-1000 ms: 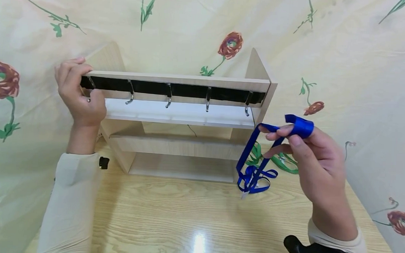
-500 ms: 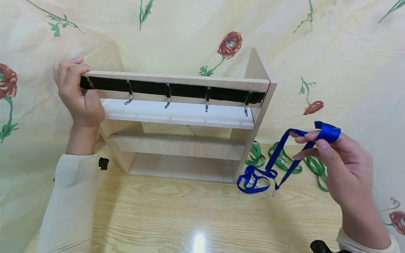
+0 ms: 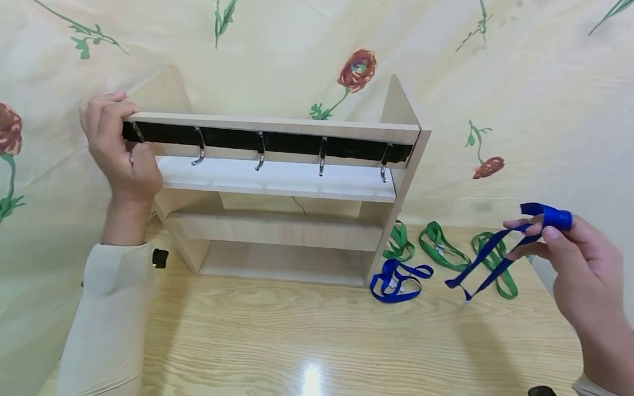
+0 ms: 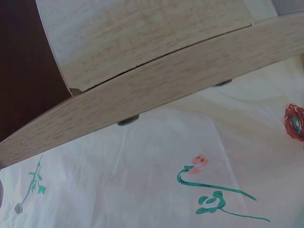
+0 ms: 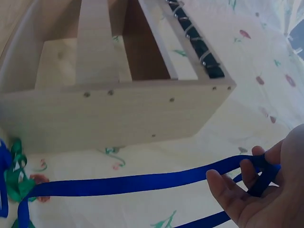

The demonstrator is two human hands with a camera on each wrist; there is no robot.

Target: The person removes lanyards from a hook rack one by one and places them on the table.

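My left hand grips the left end of the top board of a pale wooden shelf rack, fingers over its upper edge and thumb in front. Several metal hooks hang in a row along a black strip on that board; the leftmost is partly behind my thumb. To the right of the rack, my right hand pinches a blue lanyard in the air, with one end wrapped over the fingers and a loop hanging left. The right wrist view shows this lanyard stretching away from the fingers.
Beside the rack's right foot lies another blue lanyard on the wooden table. Green lanyards lie in separate loops behind it. A flower-patterned cloth covers the wall behind.
My right hand has moved right with the blue lanyard, drawing it away from the other blue one left on the table. More green lanyards show. My left hand keeps its grip.
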